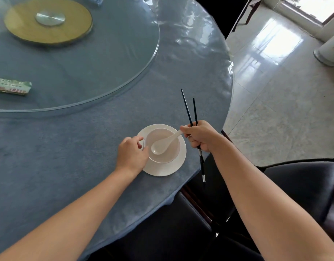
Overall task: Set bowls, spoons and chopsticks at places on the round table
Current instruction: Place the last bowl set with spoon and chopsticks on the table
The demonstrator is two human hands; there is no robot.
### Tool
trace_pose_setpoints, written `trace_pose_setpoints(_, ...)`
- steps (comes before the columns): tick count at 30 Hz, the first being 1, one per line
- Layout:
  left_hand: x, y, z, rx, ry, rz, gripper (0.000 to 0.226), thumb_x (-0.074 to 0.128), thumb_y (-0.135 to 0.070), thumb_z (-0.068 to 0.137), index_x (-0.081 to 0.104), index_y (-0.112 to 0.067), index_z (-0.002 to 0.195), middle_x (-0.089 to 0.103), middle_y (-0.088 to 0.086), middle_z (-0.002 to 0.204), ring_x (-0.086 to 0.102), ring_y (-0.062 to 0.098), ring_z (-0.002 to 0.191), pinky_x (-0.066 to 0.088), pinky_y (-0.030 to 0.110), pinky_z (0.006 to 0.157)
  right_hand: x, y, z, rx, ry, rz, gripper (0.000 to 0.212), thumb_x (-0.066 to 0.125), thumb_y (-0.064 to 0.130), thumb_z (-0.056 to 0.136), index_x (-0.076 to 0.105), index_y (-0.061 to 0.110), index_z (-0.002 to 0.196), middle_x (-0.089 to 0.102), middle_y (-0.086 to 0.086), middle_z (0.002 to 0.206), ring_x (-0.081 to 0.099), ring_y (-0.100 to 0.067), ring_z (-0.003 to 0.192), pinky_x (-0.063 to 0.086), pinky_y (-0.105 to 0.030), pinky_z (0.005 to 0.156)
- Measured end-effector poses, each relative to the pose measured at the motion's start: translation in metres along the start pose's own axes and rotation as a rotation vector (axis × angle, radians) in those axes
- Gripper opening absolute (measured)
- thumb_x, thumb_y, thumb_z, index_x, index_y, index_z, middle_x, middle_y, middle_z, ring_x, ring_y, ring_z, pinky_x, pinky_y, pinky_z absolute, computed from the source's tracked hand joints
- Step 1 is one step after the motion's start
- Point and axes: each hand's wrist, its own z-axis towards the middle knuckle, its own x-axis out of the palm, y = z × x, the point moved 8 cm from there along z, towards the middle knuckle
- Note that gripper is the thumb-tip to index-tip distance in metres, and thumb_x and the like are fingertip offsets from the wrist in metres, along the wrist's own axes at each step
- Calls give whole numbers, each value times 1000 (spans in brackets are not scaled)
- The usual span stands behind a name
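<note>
A white bowl (170, 156) stands on a white saucer plate (176, 168) near the front right edge of the round table (68, 147). A white spoon (163, 145) lies in the bowl, its handle up to the right. My left hand (131, 154) grips the bowl's left rim, thumb at the edge. My right hand (202, 135) pinches the spoon's handle tip with the fingertips and holds a pair of black chopsticks (190, 112) in the fist, tips pointing away over the table and silver-banded ends hanging past the table edge.
A glass turntable (124, 59) with a yellow disc (47, 23) fills the table's middle; a green packet (10, 86) lies on it at the left. Dark chairs (298, 187) stand at the table's near right edge. Tiled floor (284, 102) is to the right.
</note>
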Motion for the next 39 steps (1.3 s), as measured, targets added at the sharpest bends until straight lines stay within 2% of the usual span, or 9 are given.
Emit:
trace_pose_setpoints(6, 2, -8, -4, 59, 15, 37, 15, 54, -6, 85, 69, -4, 82, 61, 16, 72, 63, 37, 67, 54, 47, 67, 3, 3, 5, -56, -40, -48, 22, 73, 24, 90, 66, 2, 91, 57, -3, 68, 35, -10, 46, 28, -26, 42)
trace_pose_setpoints(11, -2, -1, 0, -1, -12, 40, 30, 65, -20, 89, 65, -7, 116, 61, 12, 101, 58, 27, 87, 44, 30, 81, -19, 17, -14, -139, -296, -195, 41, 69, 41, 87, 46, 19, 62, 39, 3, 52, 34, -15, 43, 31, -23, 40)
trace_pose_setpoints(14, -17, -28, -9, 132, -145, -23, 16, 65, -25, 90, 69, -12, 99, 64, 4, 91, 58, 19, 80, 37, 24, 73, -30, 29, -35, -196, -323, 139, 49, 64, 37, 91, 32, 23, 56, 30, 5, 48, 28, -16, 42, 27, -24, 42)
trace_pose_setpoints(16, -7, -50, -15, 144, 3, -171, 20, 63, -31, 93, 69, -16, 82, 68, -4, 76, 61, 15, 66, 43, 28, 65, -5, 39, -51, -164, -60, 472, 52, 62, 38, 95, 32, 23, 55, 24, 3, 50, 22, -15, 44, 22, -26, 44)
trace_pose_setpoints(18, 18, -71, -30, 24, 325, -451, 33, 59, -42, 96, 71, -12, 88, 72, 0, 79, 66, 19, 67, 54, 31, 62, 23, 48, -70, -139, 142, 545, 51, 58, 45, 97, 34, 21, 58, 22, 1, 54, 21, -15, 48, 22, -28, 46)
trace_pose_setpoints(21, 35, -94, -60, -59, 617, -677, 36, 53, -34, 100, 69, -3, 102, 74, 7, 85, 71, 23, 74, 60, 32, 69, 37, 58, -93, -158, 204, 522, 49, 54, 50, 98, 37, 19, 63, 19, -1, 61, 18, -16, 53, 19, -29, 50)
trace_pose_setpoints(26, 26, -91, -83, -3, 680, -656, 21, 53, -15, 100, 69, -4, 92, 73, 7, 79, 70, 19, 68, 59, 29, 67, 29, 64, -112, -162, 240, 634, 50, 44, 52, 101, 43, 15, 68, 18, 0, 60, 19, -14, 51, 24, -26, 45)
trace_pose_setpoints(32, 30, -59, -119, -117, 779, -715, 24, 63, -25, 93, 73, -5, 101, 75, 16, 98, 74, 35, 83, 60, 36, 66, 16, 62, -111, -188, 218, 707, 53, 39, 56, 100, 50, 11, 76, 25, 1, 52, 25, -12, 43, 29, -23, 41)
trace_pose_setpoints(39, 30, -44, -136, -178, 897, -755, 25, 66, -30, 91, 74, -9, 103, 73, 20, 98, 71, 33, 84, 61, 41, 70, 11, 51, -107, -172, 220, 717, 50, 47, 54, 98, 47, 12, 70, 26, 2, 49, 25, -11, 40, 31, -23, 39)
